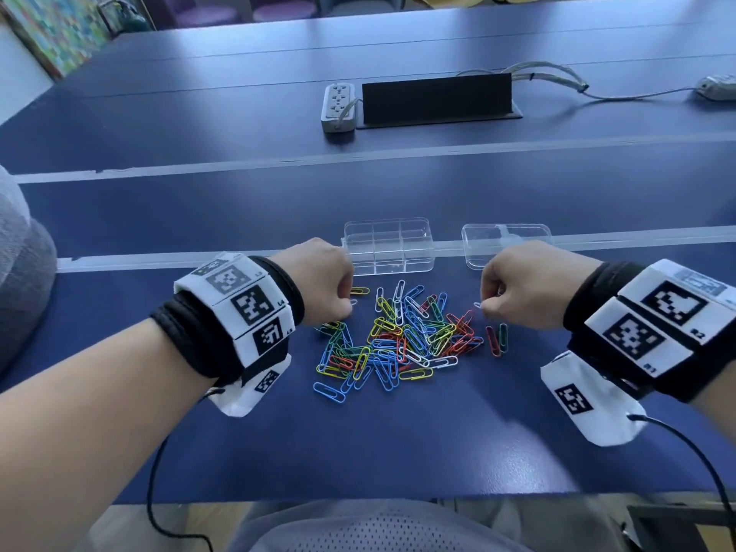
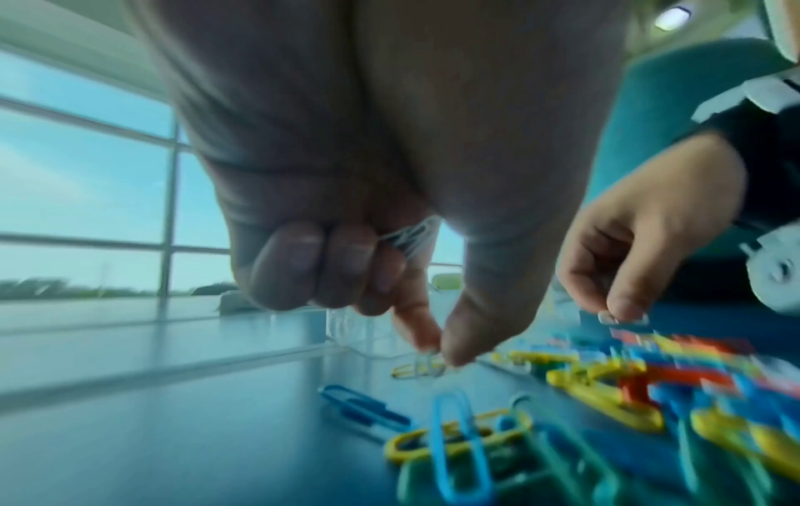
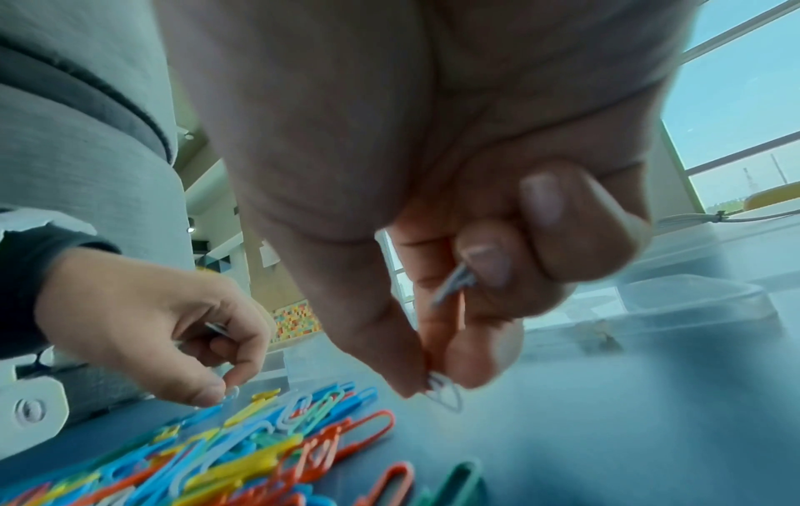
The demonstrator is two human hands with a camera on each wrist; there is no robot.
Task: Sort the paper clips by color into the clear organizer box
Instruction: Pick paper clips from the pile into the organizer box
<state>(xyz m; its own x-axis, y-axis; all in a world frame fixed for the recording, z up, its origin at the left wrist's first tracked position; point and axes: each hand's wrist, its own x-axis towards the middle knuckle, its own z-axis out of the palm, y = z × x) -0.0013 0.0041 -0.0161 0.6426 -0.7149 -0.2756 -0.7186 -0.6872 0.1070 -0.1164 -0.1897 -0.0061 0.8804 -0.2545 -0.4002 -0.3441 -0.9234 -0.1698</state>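
Observation:
A heap of paper clips [image 1: 398, 340] in blue, yellow, red, green and white lies on the blue table. Behind it stands the clear organizer box [image 1: 388, 245], its compartments bare. My left hand [image 1: 338, 296] is at the heap's left edge; thumb and forefinger pinch a white clip [image 2: 426, 364] at the table, and more white clips [image 2: 409, 238] are tucked under the curled fingers. My right hand [image 1: 488, 302] hovers at the heap's right edge, pinching a white clip [image 3: 443, 393], with another white clip [image 3: 454, 282] held in its palm.
The box's clear lid [image 1: 506, 243] lies to the right of the box. A red and a green clip [image 1: 498, 339] lie apart on the heap's right. Farther back are a power strip [image 1: 337, 107], a black cable hatch [image 1: 438, 99] and a mouse [image 1: 717, 87].

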